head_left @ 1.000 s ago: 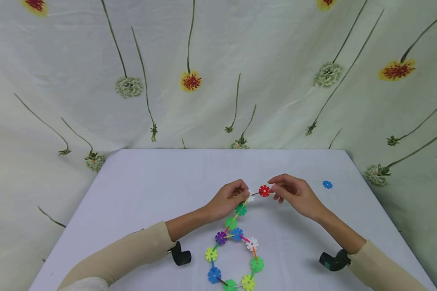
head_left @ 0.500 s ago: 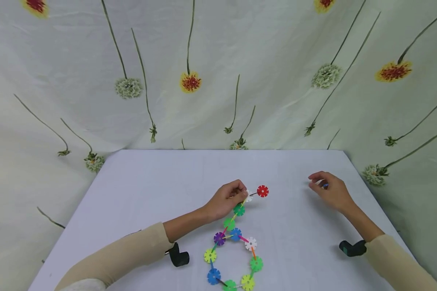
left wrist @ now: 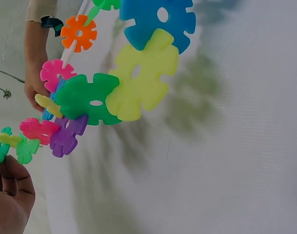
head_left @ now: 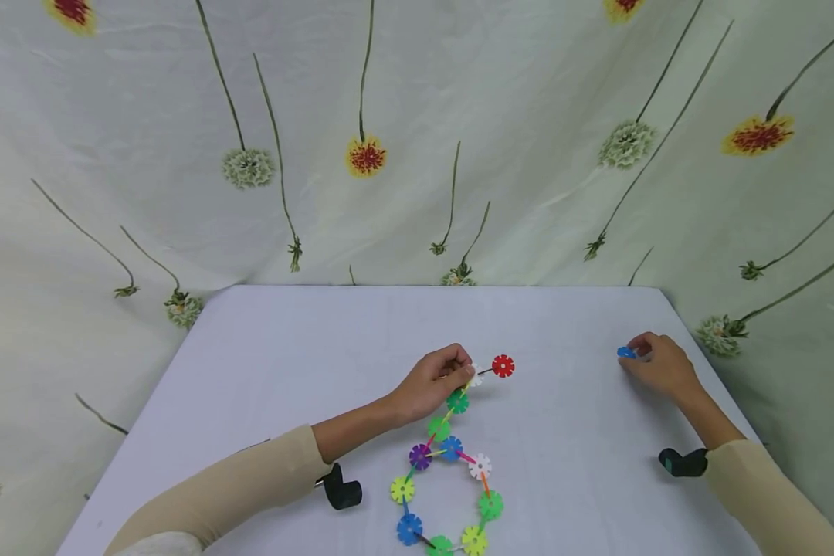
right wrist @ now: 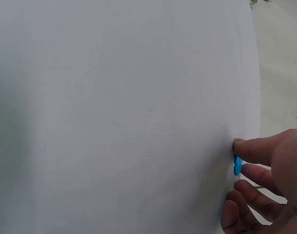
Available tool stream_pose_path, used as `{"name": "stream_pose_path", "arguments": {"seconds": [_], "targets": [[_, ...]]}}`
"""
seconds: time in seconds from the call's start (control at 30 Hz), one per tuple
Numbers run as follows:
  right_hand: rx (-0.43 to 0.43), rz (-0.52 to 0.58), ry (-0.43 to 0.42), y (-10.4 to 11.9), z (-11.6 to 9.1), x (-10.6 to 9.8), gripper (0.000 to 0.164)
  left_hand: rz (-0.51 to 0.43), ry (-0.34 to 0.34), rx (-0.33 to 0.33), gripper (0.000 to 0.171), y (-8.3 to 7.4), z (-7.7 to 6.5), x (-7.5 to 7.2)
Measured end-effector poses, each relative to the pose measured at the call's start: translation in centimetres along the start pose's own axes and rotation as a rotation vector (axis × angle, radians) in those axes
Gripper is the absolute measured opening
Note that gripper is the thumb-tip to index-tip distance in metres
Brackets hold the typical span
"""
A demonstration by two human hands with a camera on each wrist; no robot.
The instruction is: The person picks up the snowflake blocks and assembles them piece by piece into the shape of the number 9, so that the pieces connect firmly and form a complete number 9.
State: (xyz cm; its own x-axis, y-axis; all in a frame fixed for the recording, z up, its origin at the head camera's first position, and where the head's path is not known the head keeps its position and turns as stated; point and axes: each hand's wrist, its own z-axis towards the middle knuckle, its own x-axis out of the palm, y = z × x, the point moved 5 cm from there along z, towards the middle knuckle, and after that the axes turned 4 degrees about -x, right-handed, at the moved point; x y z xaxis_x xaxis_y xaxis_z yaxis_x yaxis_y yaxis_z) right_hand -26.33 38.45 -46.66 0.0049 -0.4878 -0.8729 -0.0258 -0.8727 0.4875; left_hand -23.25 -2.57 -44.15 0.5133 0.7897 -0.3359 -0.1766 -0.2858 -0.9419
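My left hand (head_left: 427,386) pinches the chain of notched interlocking discs at a white disc (head_left: 476,376) near its upper end. Beyond those fingers a red disc (head_left: 503,366) sticks out on a dark edge-on piece. Toward me the chain runs through green discs (head_left: 458,401) to a purple disc (head_left: 420,457), where a closed ring begins. In the left wrist view the left fingertips (left wrist: 14,168) are at the chain's green and yellow pieces. At the right, my right hand (head_left: 667,369) holds a loose blue disc (head_left: 625,352) between thumb and finger, close to the tabletop.
The ring of discs, with a yellow disc (head_left: 474,540) at its near side, lies on the white table (head_left: 306,340) and reaches the frame's lower edge. Behind the table hangs a flower-print cloth (head_left: 528,193). Dark wrist cameras (head_left: 683,463) jut from both sleeves.
My right hand has left the red disc and moved right to the loose blue disc, now between its fingers. The left hand stays on the chain.
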Motion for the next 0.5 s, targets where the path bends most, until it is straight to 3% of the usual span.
{"name": "stream_pose_path", "arguments": {"seconds": [0.5], "targets": [[-0.035,0.037,-0.042,0.2,0.71,0.26,0.032,0.016,-0.004,-0.016,0.017,-0.02,-0.05,0.17]]}}
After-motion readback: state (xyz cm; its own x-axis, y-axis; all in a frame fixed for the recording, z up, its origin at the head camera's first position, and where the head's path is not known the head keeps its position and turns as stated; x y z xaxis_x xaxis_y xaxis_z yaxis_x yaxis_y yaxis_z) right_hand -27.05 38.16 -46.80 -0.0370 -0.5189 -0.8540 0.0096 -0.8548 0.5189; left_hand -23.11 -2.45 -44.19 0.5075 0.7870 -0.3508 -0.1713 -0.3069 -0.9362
